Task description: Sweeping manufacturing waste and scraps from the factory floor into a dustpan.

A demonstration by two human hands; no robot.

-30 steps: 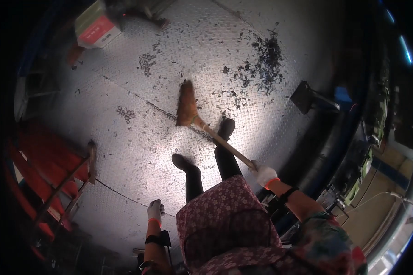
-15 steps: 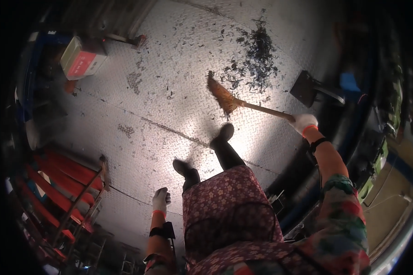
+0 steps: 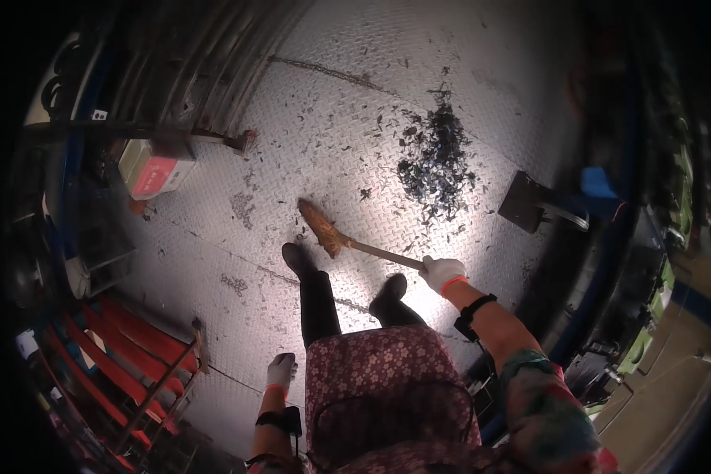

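Broom [image 3: 347, 241] gripped by gloved right hand [image 3: 442, 273], left hand [image 3: 280, 370] hanging loosely empty; a hard stroke could scatter the debris pile [image 3: 434, 162] across the metal floor [image 3: 316, 126].

Debris pile [image 3: 434, 162] beyond broom [image 3: 347, 241] (dustpan [image 3: 533, 205], perhaps, right)

A single head view looks steeply down from above the standing person onto a metal floor [image 3: 213, 261], far enough to take in both feet. The fisheye bends edges toward a dark rim. The right hand [image 3: 442, 273], fingers [image 3: 433, 268] closed on a broom [image 3: 332, 234], enters from the lower right; the left hand [image 3: 280, 371] hangs low, left of the fingers.
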